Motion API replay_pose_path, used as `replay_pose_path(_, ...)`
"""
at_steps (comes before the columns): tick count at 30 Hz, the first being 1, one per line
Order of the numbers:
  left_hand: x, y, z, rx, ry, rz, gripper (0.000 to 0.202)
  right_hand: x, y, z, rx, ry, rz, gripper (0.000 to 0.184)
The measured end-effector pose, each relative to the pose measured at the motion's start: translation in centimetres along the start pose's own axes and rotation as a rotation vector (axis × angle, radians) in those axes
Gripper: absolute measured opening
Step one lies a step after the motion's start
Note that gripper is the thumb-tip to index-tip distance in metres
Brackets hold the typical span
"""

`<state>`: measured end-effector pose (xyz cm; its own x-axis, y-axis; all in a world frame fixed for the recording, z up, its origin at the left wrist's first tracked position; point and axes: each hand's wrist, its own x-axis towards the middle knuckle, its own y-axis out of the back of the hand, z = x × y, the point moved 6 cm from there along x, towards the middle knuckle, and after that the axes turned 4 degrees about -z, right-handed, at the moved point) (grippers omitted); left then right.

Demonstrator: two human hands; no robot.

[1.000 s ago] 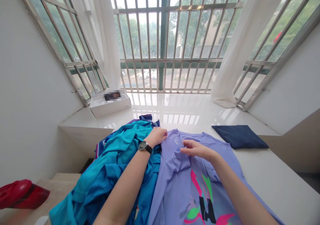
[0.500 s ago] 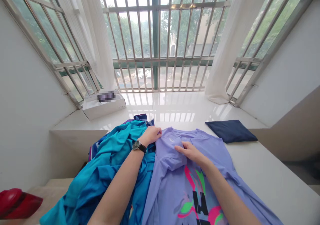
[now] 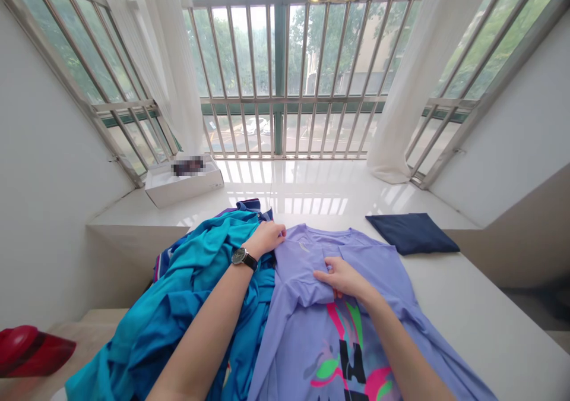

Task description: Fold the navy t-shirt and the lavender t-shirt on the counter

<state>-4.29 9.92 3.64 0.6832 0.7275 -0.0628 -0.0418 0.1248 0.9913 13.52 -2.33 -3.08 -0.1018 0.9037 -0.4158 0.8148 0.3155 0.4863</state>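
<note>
A lavender long-sleeved shirt (image 3: 307, 341) with a pink, green and black print lies spread in front of me, its collar toward the window. My left hand (image 3: 266, 238), with a black-strapped watch (image 3: 244, 258) on the wrist, pinches the shirt at its left shoulder edge. Over the chest, my right hand (image 3: 344, 277) grips a folded-over part of the same shirt between thumb and fingers. Beneath my left forearm, a heap of teal and blue clothes (image 3: 191, 282) lies against the shirt's left side.
A folded navy cloth (image 3: 412, 233) lies on the white sill (image 3: 307, 190) at right. At back left stands a white box (image 3: 184, 190) with a blurred item. White curtains (image 3: 396, 116) hang before the barred window. Something red (image 3: 33, 350) shows at lower left.
My right hand has shifted slightly down and toward me, with the folded part of the shirt in its grip. My left hand keeps its hold on the shoulder edge. The view has tilted slightly.
</note>
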Motion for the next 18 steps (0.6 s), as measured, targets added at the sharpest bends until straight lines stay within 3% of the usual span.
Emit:
replay_pose_path(4,-0.8,1.3,0.8,0.048,0.016,0.009,0.024,-0.8,1.3,-0.4,-0.092,-0.088,-0.01,0.033)
replay_pose_path(8,-4.0,5.1,2.6,0.135,0.071,0.104,0.039,-0.5,5.5,-3.2,-0.358,-0.075,0.193,0.031)
replay_pose_path(10,-6.0,6.3,4.2,0.121,0.038,-0.007,0.032,0.2,7.3,-4.9,-0.519,-0.046,0.295,0.029)
replay_pose_path(12,-7.7,7.0,6.4,0.073,-0.028,-0.118,0.028,1.6,7.8,-6.2,-0.588,-0.001,0.3,0.023)
replay_pose_path(15,-9.1,7.2,9.7,0.044,-0.103,-0.211,0.033,3.8,6.7,-6.8,-0.592,0.06,0.22,0.014)
replay_pose_path(18,-9.1,5.8,12.2,0.08,-0.107,-0.366,0.045,5.2,5.3,-6.2,-0.585,0.08,0.167,0.012)
